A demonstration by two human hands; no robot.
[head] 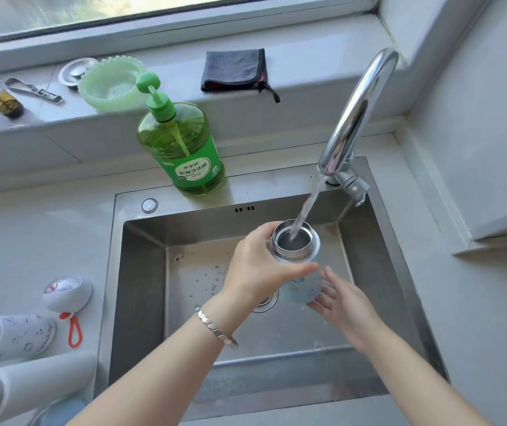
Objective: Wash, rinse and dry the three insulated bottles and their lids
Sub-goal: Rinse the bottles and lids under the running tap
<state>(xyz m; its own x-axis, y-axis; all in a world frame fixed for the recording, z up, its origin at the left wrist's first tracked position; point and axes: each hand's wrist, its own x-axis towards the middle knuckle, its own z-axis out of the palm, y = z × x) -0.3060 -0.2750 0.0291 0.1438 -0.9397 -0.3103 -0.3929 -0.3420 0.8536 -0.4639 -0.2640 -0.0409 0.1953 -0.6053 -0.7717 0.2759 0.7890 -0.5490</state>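
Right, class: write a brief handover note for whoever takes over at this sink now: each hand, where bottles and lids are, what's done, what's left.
Left hand grips the pale blue bottle near its neck; right hand props its base with straight fingers.
It stands open under the faucet, water running in, over the sink.
Patterned white bottle and plain white bottle lie open on the counter, beside a white lid with red strap; other lids not visible.
Done: nothing clearly finished.
Left: wash the rest, dry all; dish soap behind the sink, dark cloth on the sill.
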